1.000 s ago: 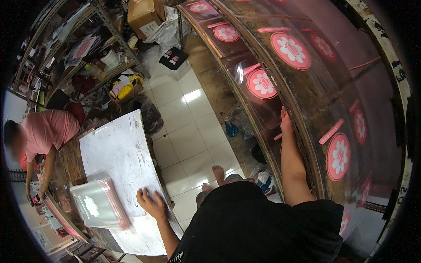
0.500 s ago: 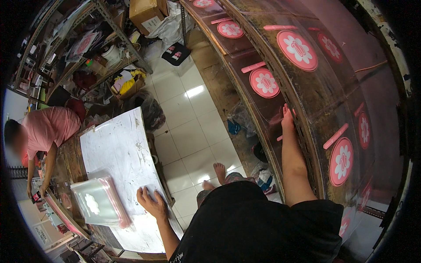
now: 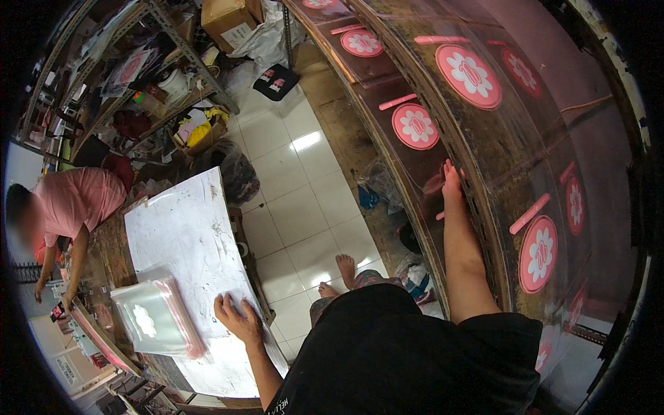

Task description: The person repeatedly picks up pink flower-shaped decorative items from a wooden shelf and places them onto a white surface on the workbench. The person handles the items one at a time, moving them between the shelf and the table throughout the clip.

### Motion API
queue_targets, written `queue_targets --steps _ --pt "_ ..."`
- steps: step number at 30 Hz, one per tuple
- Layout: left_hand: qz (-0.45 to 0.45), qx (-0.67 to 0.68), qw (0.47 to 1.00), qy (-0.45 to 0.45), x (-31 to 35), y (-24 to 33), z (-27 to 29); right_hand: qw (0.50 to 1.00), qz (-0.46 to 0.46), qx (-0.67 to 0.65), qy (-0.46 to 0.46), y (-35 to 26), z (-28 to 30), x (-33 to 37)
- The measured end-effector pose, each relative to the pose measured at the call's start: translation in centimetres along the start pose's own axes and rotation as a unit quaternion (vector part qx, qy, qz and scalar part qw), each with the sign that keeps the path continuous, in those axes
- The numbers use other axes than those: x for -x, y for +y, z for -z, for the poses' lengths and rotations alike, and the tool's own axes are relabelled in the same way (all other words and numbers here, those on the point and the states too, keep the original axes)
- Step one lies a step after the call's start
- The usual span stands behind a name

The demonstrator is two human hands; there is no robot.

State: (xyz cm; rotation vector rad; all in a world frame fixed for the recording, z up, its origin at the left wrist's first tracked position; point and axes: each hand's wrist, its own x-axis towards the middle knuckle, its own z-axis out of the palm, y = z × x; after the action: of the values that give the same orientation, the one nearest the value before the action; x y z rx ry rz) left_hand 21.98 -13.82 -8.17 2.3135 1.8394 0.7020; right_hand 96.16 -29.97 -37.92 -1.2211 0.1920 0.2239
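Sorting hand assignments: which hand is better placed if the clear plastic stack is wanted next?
Left, probably: the left hand lies on the white board beside the clear plastic stack; the right hand is away near a round pink print.

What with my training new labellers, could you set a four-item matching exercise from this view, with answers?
Column 1
1. Left hand
2. Right hand
3. Stack of clear plastic
4. Flat black item

Column 2
A. Lies on the pale tiled floor
B. Has a white flower print
C. Rests on the large white sheet
D. Is beside the dark rail

Pairs: 1-C; 2-D; 3-B; 4-A
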Motion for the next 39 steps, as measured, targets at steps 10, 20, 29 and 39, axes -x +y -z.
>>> queue_targets --steps 10,20,29,39 --pt "-0.007 0.001 1.0 -0.007 0.2 -1.3 -1.2 0.997 -0.013 0.034 -0.068 1.7 3.8 -3.4" --pt "0.004 0.025 1.0 -0.006 0.6 -1.6 -1.3 0.99 0.024 0.13 -0.044 -2.5 1.3 1.5" --pt "-0.018 0.01 1.0 -0.004 0.0 -1.3 -1.3 0.834 0.132 0.535 0.023 -13.4 -6.9 19.1" --pt "-0.008 0.023 1.0 -0.006 0.4 -1.8 -1.4 0.71 0.243 0.647 -0.136 -11.8 -5.3 18.6"
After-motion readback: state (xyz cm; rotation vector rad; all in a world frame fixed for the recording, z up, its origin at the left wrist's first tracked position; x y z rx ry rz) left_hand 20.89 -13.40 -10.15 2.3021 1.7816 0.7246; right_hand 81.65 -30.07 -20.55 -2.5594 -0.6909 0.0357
